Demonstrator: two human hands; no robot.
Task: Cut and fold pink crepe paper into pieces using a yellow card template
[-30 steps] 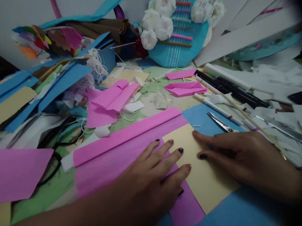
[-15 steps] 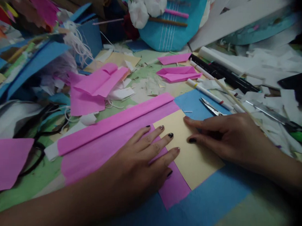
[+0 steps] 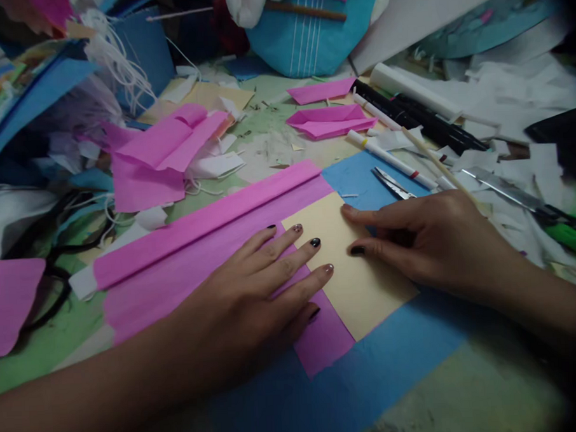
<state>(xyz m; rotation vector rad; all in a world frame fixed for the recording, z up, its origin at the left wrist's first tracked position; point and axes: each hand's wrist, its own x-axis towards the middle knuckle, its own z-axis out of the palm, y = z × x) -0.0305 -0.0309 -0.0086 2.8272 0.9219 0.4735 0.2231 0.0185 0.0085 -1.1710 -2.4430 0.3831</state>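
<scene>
On my feed the left hand point(image 3: 257, 290) lies flat and released, fingers spread, gripping nothing. It presses over the pink sheet point(image 3: 176, 272), and some of its fingertips reach onto the cream card point(image 3: 365, 289). And there's the card, at the heart of the scene, overlapping the pink sheet's 3 o'clock end, with the blue sheet point(image 3: 371, 371) running beneath and showing at 1 and at 6.

Over to the right hand point(image 3: 427, 235): index tip at the card's 1 o'clock corner, thumb resting on its face. Whether it is pinching, I cannot tell from here; the other fingers curl out of my sight.

Along the pink sheet's far edge I see a folded strip point(image 3: 207, 221), a brighter pink. Clocking the rest from the card: scissors point(image 3: 392, 185) at 1, blades poking out past the right hand, with a white pen point(image 3: 388, 159) just beyond them and black pens point(image 3: 437, 125) farther out. Between 2 and 3 lies a long blade point(image 3: 506, 190). At 12, folded pink pieces point(image 3: 332, 123), and past them a blue panel point(image 3: 333, 45) strung with white lines. Pink scraps point(image 3: 163, 148) and white cord point(image 3: 119, 64) crowd 10 on the table point(image 3: 266, 93).
</scene>
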